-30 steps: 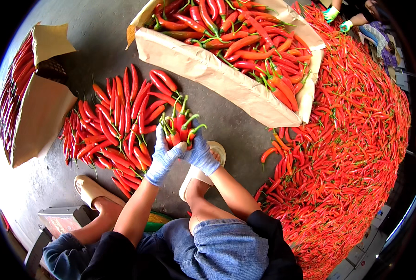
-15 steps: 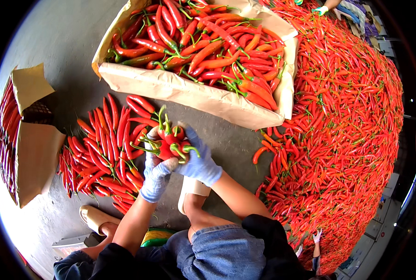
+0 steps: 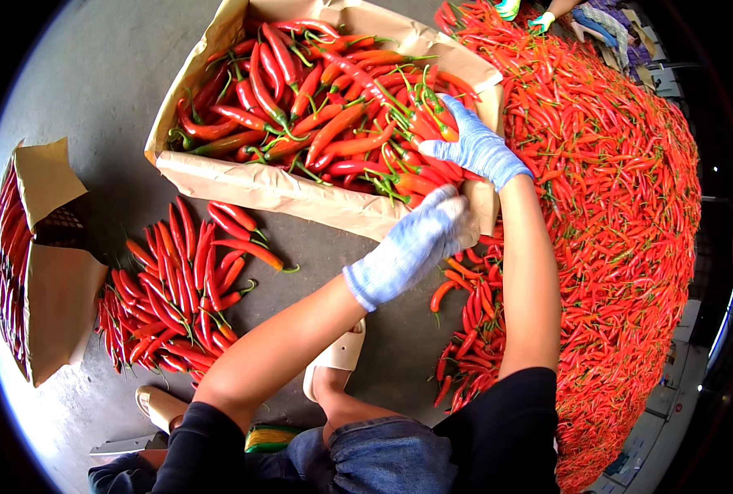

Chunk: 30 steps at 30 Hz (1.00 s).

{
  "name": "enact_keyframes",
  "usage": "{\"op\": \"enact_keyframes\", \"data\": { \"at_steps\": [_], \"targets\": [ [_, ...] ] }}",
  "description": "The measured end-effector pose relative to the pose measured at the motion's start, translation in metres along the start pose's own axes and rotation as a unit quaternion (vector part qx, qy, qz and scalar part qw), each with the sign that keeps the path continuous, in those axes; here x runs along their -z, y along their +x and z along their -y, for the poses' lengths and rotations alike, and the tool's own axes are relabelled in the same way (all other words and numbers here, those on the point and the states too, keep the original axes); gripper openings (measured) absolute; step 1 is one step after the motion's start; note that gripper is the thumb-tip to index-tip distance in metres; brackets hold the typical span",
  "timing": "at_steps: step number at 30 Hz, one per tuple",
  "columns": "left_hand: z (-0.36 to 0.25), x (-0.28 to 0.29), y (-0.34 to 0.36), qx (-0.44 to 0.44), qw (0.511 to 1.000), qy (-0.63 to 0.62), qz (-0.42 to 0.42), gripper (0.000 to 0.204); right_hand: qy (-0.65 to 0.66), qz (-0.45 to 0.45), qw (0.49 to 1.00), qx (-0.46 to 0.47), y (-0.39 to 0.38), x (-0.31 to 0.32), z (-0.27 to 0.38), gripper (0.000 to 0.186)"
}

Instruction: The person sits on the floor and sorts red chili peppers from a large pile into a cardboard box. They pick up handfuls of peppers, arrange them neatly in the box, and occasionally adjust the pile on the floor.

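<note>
My right hand [image 3: 483, 150], in a blue-and-white knit glove, is over the right end of a paper-lined crate [image 3: 284, 193]. Its thumb and fingers close around a bunch of red chili peppers [image 3: 425, 123], stems showing, against the chilies inside. Just below, my left hand [image 3: 420, 243], gloved alike, is at the crate's near right corner. Its fingers are blurred by motion, so their state and any hold are unclear. Long red chilies with green stems [image 3: 300, 107] fill much of the crate.
A loose pile of chilies [image 3: 173, 288] lies on the grey floor at left, beside another paper-lined crate [image 3: 58, 305] of chilies. A huge chili heap [image 3: 613, 255] spreads along the right. At the top right, another person's gloved hand [image 3: 541, 21] touches the heap.
Both hands have moved up and right from above the floor to the crate. The chili bunch, held between both hands before, is now in my right hand at the crate.
</note>
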<state>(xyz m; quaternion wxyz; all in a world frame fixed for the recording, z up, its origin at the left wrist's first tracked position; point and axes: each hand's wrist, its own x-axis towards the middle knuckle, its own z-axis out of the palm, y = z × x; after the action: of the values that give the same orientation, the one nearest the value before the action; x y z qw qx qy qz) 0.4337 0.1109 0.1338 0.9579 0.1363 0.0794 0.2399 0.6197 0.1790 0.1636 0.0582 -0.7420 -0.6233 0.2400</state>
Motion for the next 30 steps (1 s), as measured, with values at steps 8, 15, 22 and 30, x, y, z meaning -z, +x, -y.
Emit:
{"op": "enact_keyframes", "data": {
  "at_steps": [8,15,22,30],
  "targets": [
    [-0.026,0.035,-0.078,0.001,0.993,0.117,-0.004,0.065,-0.261,-0.371,0.891,-0.014,-0.014,-0.070,0.021,0.076],
    [-0.017,0.066,-0.126,-0.017,0.980,0.176,-0.096,0.058,-0.222,-0.218,0.949,-0.044,0.005,-0.036,0.024,0.081],
    [-0.004,0.102,-0.202,-0.063,0.965,0.157,-0.200,0.045,-0.127,-0.191,0.972,-0.040,0.046,-0.025,-0.050,0.068],
    [-0.002,0.125,-0.267,-0.092,0.930,0.135,-0.329,0.050,-0.092,-0.191,0.971,0.106,0.039,-0.049,-0.022,0.069]
  ]
}}
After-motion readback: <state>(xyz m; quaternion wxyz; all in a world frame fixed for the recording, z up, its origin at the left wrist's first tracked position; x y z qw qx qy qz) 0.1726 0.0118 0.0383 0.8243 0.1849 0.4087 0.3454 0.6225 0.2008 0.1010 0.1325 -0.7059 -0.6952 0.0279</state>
